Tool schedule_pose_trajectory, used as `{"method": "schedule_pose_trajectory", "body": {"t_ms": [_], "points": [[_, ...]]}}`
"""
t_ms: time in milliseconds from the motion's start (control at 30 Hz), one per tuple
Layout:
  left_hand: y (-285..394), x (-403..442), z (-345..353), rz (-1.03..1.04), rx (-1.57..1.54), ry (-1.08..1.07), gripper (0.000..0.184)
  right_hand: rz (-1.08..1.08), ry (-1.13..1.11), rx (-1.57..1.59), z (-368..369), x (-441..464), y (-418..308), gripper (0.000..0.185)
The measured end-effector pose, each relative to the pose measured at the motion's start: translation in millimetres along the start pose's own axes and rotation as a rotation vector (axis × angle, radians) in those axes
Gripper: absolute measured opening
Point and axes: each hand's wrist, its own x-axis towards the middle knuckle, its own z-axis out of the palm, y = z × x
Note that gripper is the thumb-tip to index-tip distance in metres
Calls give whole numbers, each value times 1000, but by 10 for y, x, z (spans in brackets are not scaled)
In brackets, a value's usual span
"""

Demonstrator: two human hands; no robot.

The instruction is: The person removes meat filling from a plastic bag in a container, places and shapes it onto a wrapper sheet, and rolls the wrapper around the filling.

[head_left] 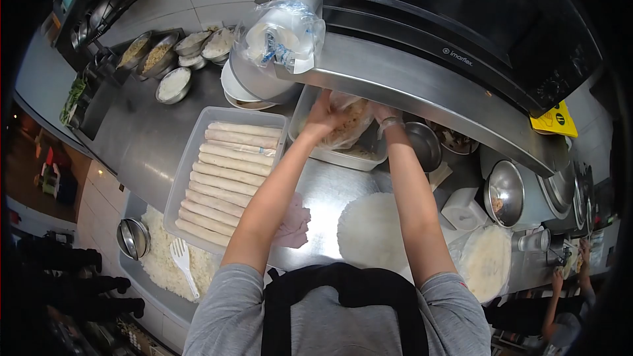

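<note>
The left hand grips the left side of a plastic bag of shredded food; the right hand meets its right side, fingers too hidden to tell their hold. The bag slants far right to near left between them, in the white tub, right of the pale rolls

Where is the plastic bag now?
In the head view, the bag is between the left hand and right hand, at the white tub right of the rolls.

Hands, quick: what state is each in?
Left hand: holding the plastic bag.
Right hand: at the bag's other side, partly hidden; grip can't be told.
</note>
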Motion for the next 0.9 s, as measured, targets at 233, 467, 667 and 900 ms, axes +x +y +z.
{"method": "schedule_pose_trajectory", "body": {"t_ms": [233,467,667,900], "points": [[-209,-57,-182,-151,447,136,46,-813,-41,-744,761,71,224,25],[-398,181,-99,115,464,216,38,-367,-121,-669,204,-137,-6,25],[-608,301,-86,-192,71,195,50,215,-295,655,123,-129,204,30],[15,207,-379,-32,774,-142,41,178,-417,1038,265,-190,145,55]]}}
